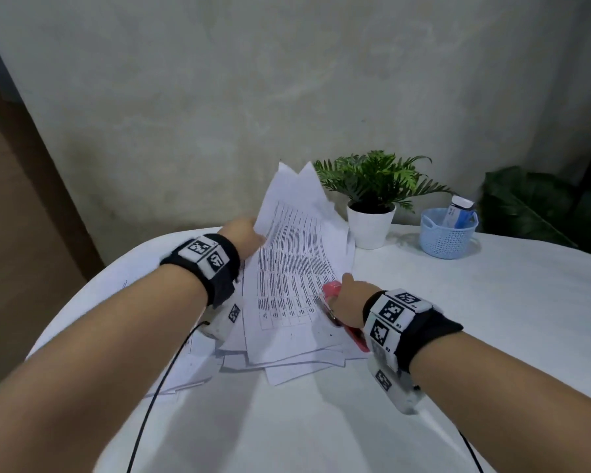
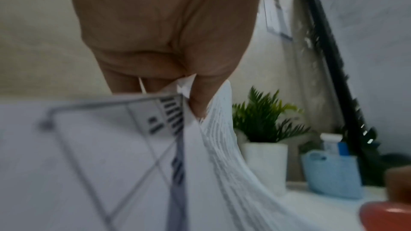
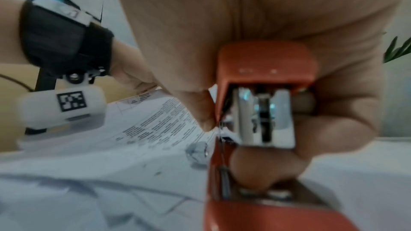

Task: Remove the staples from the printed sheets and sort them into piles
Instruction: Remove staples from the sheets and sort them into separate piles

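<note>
1. Table (image 1: 492, 302): white cloth, loose paper pile (image 1: 287, 363) spread across the middle. Keep sorted sheets well apart from that mess or the sort is wasted.
2. Printed sheets (image 1: 294, 268): my left hand (image 1: 243, 237) has the far edge lifted, so the bundle slopes up off the pile. The left wrist view shows my thumb (image 2: 200, 97) curled over a thick fan of page edges, fingers behind. Firm pinch. I'd keep the lift low so the bound corner stays taut without tearing.
3. Red stapler (image 1: 335, 298): my right hand (image 1: 352, 298) is wrapped round it, thumb on one side and fingers on the other, at the near right corner of the sheets. Its metal end (image 3: 264, 117) faces the wrist camera.
4. Staple itself: can't see it in any view. My guess is it sits at that near corner, under the tool.
5. Next move, as I judge it: work the remover tab under the staple crown and lever slowly.
6. Risk: a bent staple dropped in the pile.
</note>
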Motion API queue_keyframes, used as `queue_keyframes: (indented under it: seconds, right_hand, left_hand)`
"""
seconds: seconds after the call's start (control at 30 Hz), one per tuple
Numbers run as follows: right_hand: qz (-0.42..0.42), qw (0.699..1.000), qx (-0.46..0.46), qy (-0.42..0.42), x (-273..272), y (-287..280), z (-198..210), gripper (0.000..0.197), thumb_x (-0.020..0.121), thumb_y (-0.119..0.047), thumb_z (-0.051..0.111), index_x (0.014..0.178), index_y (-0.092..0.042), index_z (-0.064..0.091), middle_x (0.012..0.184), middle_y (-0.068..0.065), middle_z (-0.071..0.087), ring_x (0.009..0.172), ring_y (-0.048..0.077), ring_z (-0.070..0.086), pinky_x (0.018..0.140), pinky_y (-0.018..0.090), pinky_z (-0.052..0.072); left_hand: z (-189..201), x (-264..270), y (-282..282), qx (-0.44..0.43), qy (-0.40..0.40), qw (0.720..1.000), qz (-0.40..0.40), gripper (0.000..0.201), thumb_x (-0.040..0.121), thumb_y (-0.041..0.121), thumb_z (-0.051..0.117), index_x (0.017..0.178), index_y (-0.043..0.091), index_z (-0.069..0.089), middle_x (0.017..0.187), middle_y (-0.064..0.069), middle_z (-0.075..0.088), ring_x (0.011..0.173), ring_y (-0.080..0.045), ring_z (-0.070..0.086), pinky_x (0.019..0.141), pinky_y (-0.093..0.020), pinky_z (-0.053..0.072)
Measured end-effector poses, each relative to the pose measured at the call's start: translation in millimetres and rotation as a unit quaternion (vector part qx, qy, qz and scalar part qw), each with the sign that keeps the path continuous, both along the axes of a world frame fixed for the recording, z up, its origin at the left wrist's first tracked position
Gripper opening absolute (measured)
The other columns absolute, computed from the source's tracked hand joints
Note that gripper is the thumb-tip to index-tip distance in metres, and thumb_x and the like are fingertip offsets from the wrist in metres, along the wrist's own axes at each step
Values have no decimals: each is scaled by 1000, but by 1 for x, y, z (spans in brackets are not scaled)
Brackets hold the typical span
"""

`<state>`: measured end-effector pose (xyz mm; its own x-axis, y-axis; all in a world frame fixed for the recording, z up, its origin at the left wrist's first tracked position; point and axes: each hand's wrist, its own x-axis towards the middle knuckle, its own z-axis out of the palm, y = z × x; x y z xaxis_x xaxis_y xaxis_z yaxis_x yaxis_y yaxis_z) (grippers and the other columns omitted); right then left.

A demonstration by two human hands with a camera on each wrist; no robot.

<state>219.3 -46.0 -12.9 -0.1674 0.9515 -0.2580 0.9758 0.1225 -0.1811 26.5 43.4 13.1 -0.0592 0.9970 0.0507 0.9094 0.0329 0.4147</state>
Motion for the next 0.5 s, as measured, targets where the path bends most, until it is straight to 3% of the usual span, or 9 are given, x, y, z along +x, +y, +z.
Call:
queue_keyframes:
  seconds: [0.1, 0.2, 0.23, 0.3, 0.37, 0.43, 0.5]
  right_hand:
    - [-52, 997, 27, 56, 14, 9, 5, 42, 102, -31, 27, 132, -3, 30, 129, 16, 48, 115, 33, 53, 98, 42, 43]
    - [-104, 986, 56, 122, 31, 16, 17, 41, 99, -34, 32, 128, -5, 32, 121, 19, 56, 107, 33, 58, 93, 43, 47]
    - [-105, 984, 65, 127, 36, 16, 23, 41, 99, -36, 32, 126, -4, 32, 118, 20, 57, 103, 33, 59, 89, 42, 48]
    - [-100, 985, 82, 117, 42, 12, 34, 44, 99, -38, 31, 127, -4, 32, 118, 21, 56, 96, 32, 57, 79, 36, 47]
    - [-90, 987, 84, 102, 44, 7, 40, 48, 99, -39, 31, 131, -4, 30, 117, 20, 54, 90, 29, 52, 74, 34, 43]
    - [-78, 990, 75, 88, 41, 2, 41, 48, 100, -40, 30, 131, -4, 30, 107, 16, 52, 84, 24, 48, 71, 33, 41]
    - [-70, 990, 74, 97, 38, 0, 42, 48, 99, -41, 31, 130, -5, 30, 112, 16, 53, 82, 23, 47, 70, 33, 42]
  left_hand:
    - [23, -7, -26, 40, -100, 994, -17, 39, 97, 14, 44, 136, 14, 46, 120, -7, 61, 105, -28, 60, 84, -29, 46]
    - [30, -15, -63, -3, -234, 972, -32, 35, 95, 3, 42, 127, 14, 48, 86, -7, 58, 67, -18, 53, 58, -28, 50]
    - [27, -17, -76, -37, -270, 962, -33, 32, 93, -1, 43, 122, 11, 50, 83, -10, 55, 63, -17, 49, 52, -27, 51]
    - [16, -16, -102, -106, -329, 938, -42, 31, 93, -6, 42, 117, 13, 51, 92, -13, 63, 63, -18, 57, 50, -27, 55]
    - [3, -10, -126, -141, -386, 911, -42, 33, 97, -6, 39, 115, 19, 50, 92, -4, 71, 61, -14, 67, 52, -26, 57]
    - [-4, -7, -141, -139, -446, 884, -28, 35, 98, -6, 36, 120, 19, 49, 94, 0, 71, 63, -12, 71, 54, -26, 59]
    - [2, -9, -148, -108, -481, 870, -17, 35, 98, -6, 36, 120, 16, 51, 91, 0, 72, 65, -13, 69, 53, -25, 58]
